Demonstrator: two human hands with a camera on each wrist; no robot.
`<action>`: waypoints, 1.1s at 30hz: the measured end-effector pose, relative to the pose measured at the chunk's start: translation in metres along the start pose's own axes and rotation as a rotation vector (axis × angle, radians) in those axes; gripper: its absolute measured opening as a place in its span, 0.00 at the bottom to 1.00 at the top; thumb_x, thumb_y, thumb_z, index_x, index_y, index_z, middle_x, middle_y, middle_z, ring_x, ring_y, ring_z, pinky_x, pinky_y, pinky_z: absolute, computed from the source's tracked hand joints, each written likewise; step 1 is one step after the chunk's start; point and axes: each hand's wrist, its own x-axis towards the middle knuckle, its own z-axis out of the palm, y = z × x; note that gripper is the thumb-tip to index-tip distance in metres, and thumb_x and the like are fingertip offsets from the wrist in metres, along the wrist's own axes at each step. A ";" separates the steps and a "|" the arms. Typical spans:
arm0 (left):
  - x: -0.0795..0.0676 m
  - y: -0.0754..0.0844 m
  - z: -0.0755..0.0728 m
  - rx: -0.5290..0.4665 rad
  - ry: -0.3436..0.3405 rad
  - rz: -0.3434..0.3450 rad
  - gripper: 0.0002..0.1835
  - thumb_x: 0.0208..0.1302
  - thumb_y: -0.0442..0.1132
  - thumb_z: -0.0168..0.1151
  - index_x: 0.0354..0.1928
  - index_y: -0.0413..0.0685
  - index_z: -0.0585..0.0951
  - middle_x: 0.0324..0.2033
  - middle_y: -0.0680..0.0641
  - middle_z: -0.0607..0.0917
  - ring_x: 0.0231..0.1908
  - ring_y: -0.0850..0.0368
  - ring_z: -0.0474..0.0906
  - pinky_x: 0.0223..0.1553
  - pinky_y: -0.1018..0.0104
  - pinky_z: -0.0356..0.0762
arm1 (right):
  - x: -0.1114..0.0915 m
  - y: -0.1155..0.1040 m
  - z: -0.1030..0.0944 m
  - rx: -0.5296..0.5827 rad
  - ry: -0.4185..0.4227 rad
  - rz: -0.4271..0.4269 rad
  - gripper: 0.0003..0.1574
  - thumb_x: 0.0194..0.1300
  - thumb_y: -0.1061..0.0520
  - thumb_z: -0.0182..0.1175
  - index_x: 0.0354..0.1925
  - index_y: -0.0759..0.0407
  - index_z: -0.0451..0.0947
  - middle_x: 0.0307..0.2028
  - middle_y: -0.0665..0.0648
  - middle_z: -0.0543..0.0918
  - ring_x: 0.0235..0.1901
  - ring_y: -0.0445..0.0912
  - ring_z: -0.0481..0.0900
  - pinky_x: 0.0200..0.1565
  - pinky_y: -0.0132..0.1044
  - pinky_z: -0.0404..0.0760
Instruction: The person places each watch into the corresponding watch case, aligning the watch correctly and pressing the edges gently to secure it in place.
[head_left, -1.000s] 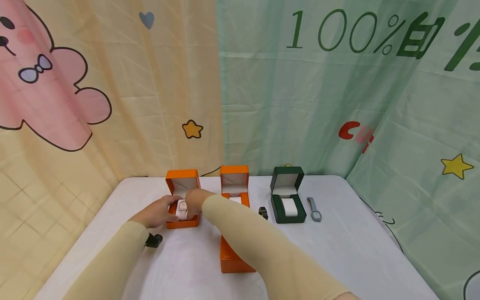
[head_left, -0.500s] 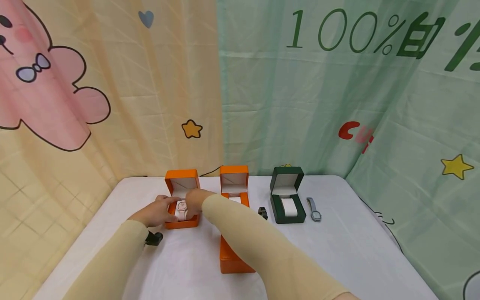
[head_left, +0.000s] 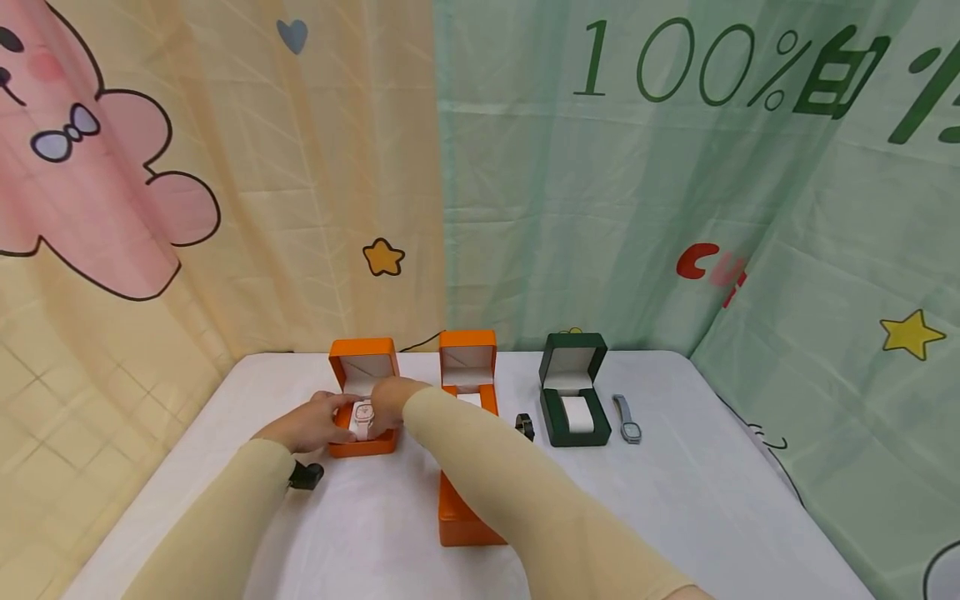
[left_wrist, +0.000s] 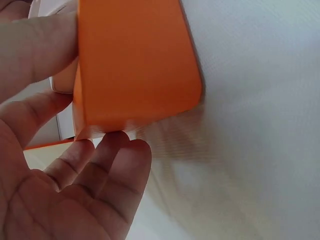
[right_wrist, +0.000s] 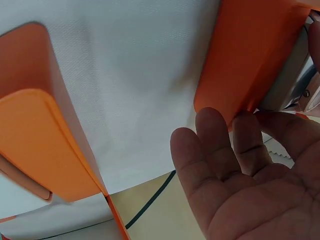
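A pale pink watch (head_left: 363,417) sits on a white cushion inside the open orange watch box (head_left: 363,448) at the table's left. My left hand (head_left: 311,421) is at the box's left side. In the left wrist view, its thumb and index finger reach over the rim around the watch's end, while the other fingers rest on the orange wall (left_wrist: 137,60). From the opposite side, my right hand (head_left: 390,404) grips the watch's other end between thumb and index finger. Its remaining fingers lie against the outer wall. In the right wrist view, the watch (right_wrist: 310,95) is only partly visible.
A second open orange box (head_left: 468,342) stands in the middle, partly behind the right sleeve. An orange box part (head_left: 468,533) lies nearer. Rightward are a black watch (head_left: 525,426), an open green box (head_left: 555,425) with a white cushion, and a grey-blue watch (head_left: 628,421).
Both hands stay at the left orange box with almost no visible movement. The whole head view has shifted very slightly.
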 end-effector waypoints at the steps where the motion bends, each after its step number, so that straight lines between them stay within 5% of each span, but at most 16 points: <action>1: 0.001 0.000 0.000 0.000 0.002 0.003 0.42 0.62 0.48 0.75 0.77 0.50 0.70 0.70 0.26 0.64 0.63 0.32 0.71 0.68 0.29 0.68 | -0.001 0.000 0.000 -0.013 0.004 -0.006 0.26 0.63 0.35 0.73 0.50 0.50 0.88 0.41 0.46 0.85 0.39 0.42 0.79 0.52 0.33 0.83; 16: -0.003 0.001 -0.005 -0.009 -0.005 0.065 0.39 0.66 0.50 0.73 0.76 0.50 0.72 0.64 0.31 0.78 0.63 0.33 0.72 0.68 0.30 0.68 | -0.003 0.002 -0.001 -0.071 0.016 0.008 0.30 0.63 0.30 0.70 0.51 0.49 0.88 0.41 0.46 0.84 0.39 0.42 0.79 0.56 0.32 0.82; 33: -0.001 0.005 -0.001 0.053 -0.020 -0.005 0.39 0.67 0.50 0.72 0.78 0.56 0.70 0.69 0.24 0.69 0.68 0.26 0.67 0.70 0.23 0.61 | -0.004 -0.003 0.000 -0.112 -0.032 0.059 0.28 0.66 0.29 0.68 0.52 0.46 0.90 0.44 0.45 0.86 0.40 0.42 0.79 0.55 0.33 0.83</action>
